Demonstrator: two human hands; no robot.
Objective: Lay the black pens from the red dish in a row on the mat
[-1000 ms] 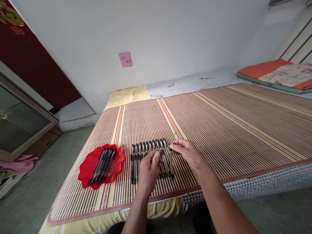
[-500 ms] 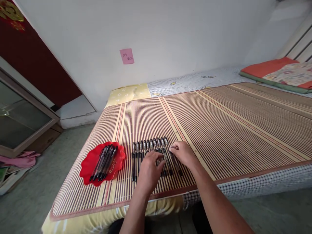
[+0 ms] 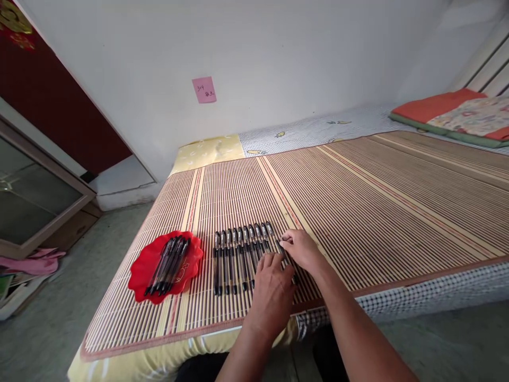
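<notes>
Several black gel pens [image 3: 234, 265] with clear barrels lie side by side in a row on the slatted mat, caps away from me. My left hand [image 3: 272, 292] is over the lower halves of the right-hand pens, palm down, fingers bent but apart; it hides part of them. At the right end, my right hand [image 3: 302, 249] has thumb and forefinger closed at the side of the outermost pen [image 3: 271, 231]. Left of the row, a red scalloped plate [image 3: 139, 268] holds more black pens [image 3: 170, 265], heaped in a bundle.
The bamboo mat [image 3: 358, 212] covers most of the bed. Folded orange and floral bedding [image 3: 441, 109] lies at the far right. A pink note [image 3: 204, 89] is stuck to the wall behind. On the left stand a glass-panelled frame [image 3: 35, 191] and pink cloth [image 3: 32, 260].
My left hand has moved right and toward me along the row, uncovering the middle pens and covering the right ones. My right hand stays at the outermost pen.
</notes>
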